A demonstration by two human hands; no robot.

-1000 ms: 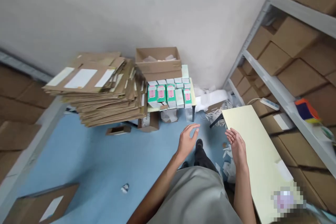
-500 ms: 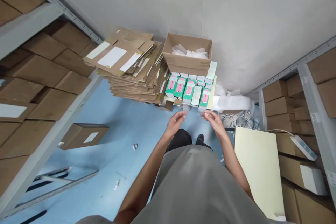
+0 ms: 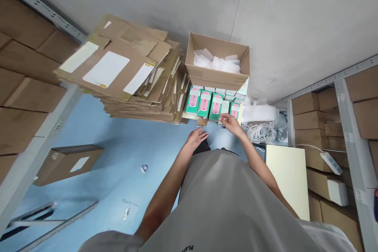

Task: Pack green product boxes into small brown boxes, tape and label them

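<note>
Below the row of small boxes, my left hand (image 3: 197, 138) is held in the air with its fingers stretched out and nothing in them. My right hand (image 3: 231, 123) reaches up to the front of the row, fingers slightly bent and apart. Its fingertips are by the lower corner of a green and pink box (image 3: 216, 104); whether they touch it I cannot tell. Another green and pink box (image 3: 234, 109) is partly covered by that hand. To the left stand two more such boxes, and a pale green box (image 3: 225, 106) sits between the right-hand ones.
Behind the row, an open carton (image 3: 217, 78) holds white packing pieces (image 3: 218, 63). A tall stack of flattened cardboard (image 3: 132, 102) leans out at left. Shelves of cartons flank both sides. A pale board (image 3: 286, 177) is at my right; a carton (image 3: 71, 161) lies on the floor at left.
My right hand has moved up and left to the small boxes. My left hand has dropped slightly and its fingers have spread. The view has shifted closer to the cardboard stack.
</note>
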